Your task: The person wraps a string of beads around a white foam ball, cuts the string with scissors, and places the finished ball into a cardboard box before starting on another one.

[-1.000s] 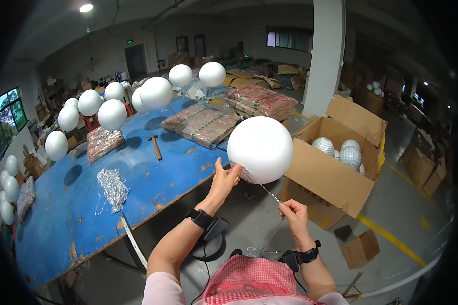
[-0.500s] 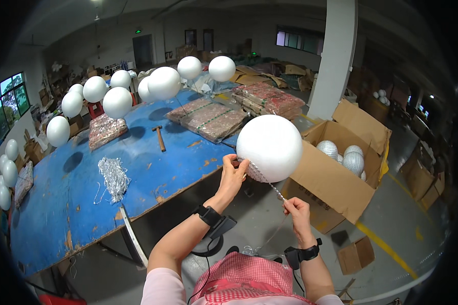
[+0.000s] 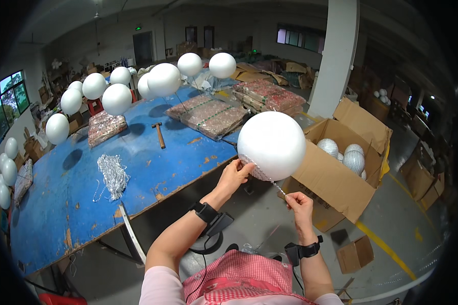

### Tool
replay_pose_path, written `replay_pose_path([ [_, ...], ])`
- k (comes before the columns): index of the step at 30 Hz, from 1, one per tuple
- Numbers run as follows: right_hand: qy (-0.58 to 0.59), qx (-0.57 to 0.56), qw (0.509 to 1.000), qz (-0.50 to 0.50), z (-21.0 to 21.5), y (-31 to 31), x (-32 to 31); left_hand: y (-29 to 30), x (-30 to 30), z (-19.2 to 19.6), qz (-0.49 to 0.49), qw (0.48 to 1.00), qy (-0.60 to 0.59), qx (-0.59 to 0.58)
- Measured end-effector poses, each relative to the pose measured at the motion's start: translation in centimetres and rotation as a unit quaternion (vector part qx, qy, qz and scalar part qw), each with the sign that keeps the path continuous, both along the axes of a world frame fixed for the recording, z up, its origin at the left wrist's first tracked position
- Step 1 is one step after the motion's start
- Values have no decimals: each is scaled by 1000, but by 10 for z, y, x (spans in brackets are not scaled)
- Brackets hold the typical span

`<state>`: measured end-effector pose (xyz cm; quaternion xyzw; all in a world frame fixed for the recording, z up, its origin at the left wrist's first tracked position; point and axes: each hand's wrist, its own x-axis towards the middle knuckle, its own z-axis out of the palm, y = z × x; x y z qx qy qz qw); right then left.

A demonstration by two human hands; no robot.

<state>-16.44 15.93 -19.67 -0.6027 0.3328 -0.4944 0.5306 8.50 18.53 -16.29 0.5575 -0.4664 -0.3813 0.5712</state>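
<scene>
A large white ball [image 3: 272, 142] is in front of me, just off the table's right end. Rows of small silvery beads [image 3: 257, 172] cover part of its underside. My left hand [image 3: 232, 178] is at the ball's lower left, with thumb and fingertips closed and pressed on the beads there. From the ball's underside a silvery bead strand [image 3: 278, 188] runs down to the right, pulled straight. Its lower part is pinched between the thumb and fingers of my right hand [image 3: 299, 206]. What supports the ball is hidden.
Several white balls [image 3: 117, 99] stand on thin rods over the blue table [image 3: 142, 175]. On it lie a hammer [image 3: 159, 136], a heap of silvery strands [image 3: 113, 175] and wrapped bundles [image 3: 208, 116]. To the right, an open carton [image 3: 336, 185] contains silvery balls [image 3: 353, 161]. A pillar [image 3: 336, 61] rises behind.
The ball has shifted slightly up and right in view. My right hand has moved a little up and right, still pinching the strand. My left hand stays against the ball.
</scene>
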Motion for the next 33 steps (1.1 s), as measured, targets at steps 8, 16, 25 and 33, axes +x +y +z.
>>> replay_pose_path([
  [8, 29, -24, 999, -14, 7, -1, -10, 8, -1, 7, 112, 988, 90, -50],
  [16, 37, -16, 999, -25, 6, -5, -11, 9, -4, 14, 96, 992, -40, -75],
  [25, 29, -6, 999, -15, 14, -6, -11, 0, 7, 2, 31, 987, 159, -14],
  [33, 7, 15, 1000, -11, 15, -8, -16, -5, 3, 3, 77, 996, 41, -8],
])
